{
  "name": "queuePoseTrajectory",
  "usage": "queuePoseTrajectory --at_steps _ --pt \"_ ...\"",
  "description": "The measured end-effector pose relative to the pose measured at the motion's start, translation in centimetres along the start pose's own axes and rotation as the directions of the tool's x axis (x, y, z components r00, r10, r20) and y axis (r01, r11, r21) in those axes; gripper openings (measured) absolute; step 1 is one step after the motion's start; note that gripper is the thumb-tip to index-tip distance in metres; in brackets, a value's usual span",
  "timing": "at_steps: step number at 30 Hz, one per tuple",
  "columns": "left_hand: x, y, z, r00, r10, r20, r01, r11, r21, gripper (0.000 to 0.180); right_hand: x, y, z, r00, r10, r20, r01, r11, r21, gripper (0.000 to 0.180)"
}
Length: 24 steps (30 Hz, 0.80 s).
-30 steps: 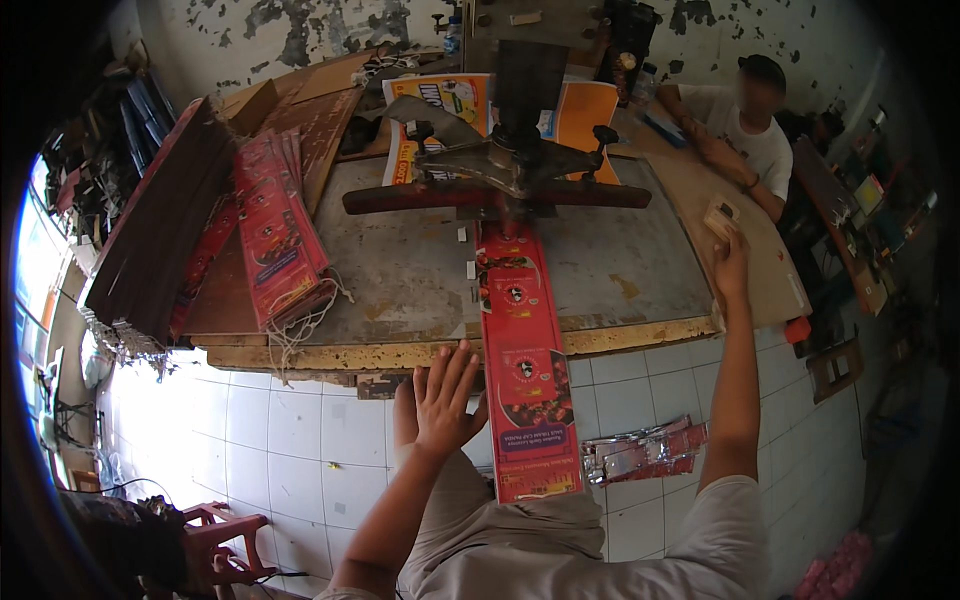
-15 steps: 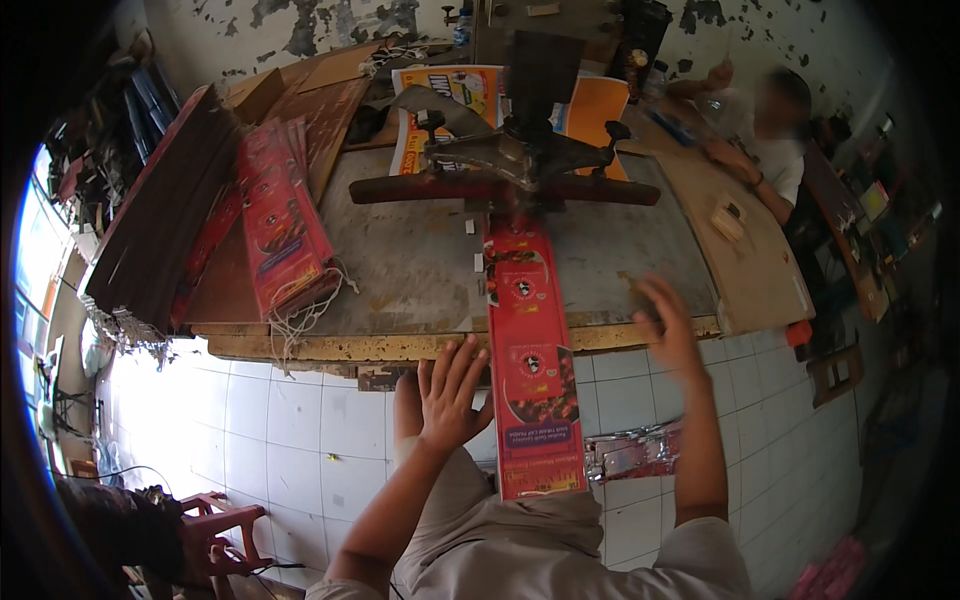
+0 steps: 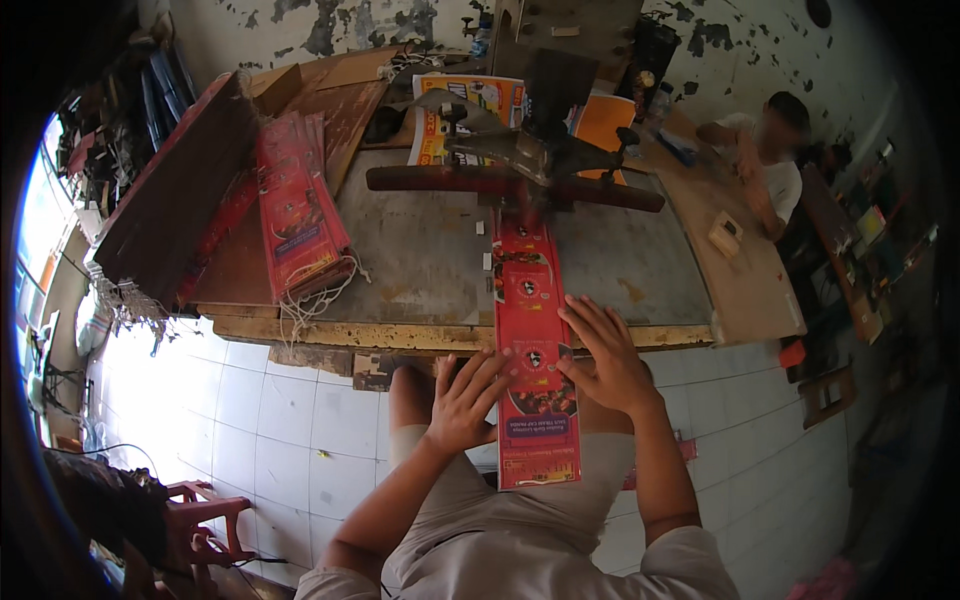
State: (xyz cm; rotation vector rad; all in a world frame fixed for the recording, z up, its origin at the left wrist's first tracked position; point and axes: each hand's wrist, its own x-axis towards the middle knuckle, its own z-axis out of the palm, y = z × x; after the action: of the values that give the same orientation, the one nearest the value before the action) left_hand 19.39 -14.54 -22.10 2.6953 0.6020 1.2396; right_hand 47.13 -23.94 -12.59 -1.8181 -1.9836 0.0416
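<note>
A long red printed strip (image 3: 537, 430) runs from under a dark metal press with a wide crossbar (image 3: 440, 180), over the table's near edge, toward my lap. My left hand (image 3: 466, 402) lies against the strip's left edge, fingers stretched out and palm down. On the opposite side my right hand (image 3: 612, 365) has its fingers spread, their tips on the strip's right edge. Neither hand is wrapped round it. The strip's far end is hidden beneath the press.
Red printed strips with white strings (image 3: 300, 215) lie on the left beside a tall dark stack of sheets (image 3: 175, 190). Orange posters (image 3: 605, 115) sit behind the press. A person (image 3: 775, 165) sits at the right, near a wooden block (image 3: 726, 232). A red stool (image 3: 205, 510) stands lower left.
My right hand has come in from the right onto the strip's edge. The left hand has shifted right to touch the strip. The other person's hands have moved closer together.
</note>
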Motion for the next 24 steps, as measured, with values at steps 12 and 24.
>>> queuePoseTrajectory --at_steps 12,24 --pt "6.8 -1.5 -2.6 0.957 -0.084 0.277 0.042 0.987 0.153 0.084 5.9 3.7 1.1 0.999 -0.025 -0.042 0.022 0.997 -0.071 0.075" --pt "9.0 -2.3 -2.7 0.95 -0.085 0.302 0.041 0.988 0.149 0.094 8.6 4.9 1.9 0.993 -0.037 -0.11 0.029 0.996 -0.08 0.076"
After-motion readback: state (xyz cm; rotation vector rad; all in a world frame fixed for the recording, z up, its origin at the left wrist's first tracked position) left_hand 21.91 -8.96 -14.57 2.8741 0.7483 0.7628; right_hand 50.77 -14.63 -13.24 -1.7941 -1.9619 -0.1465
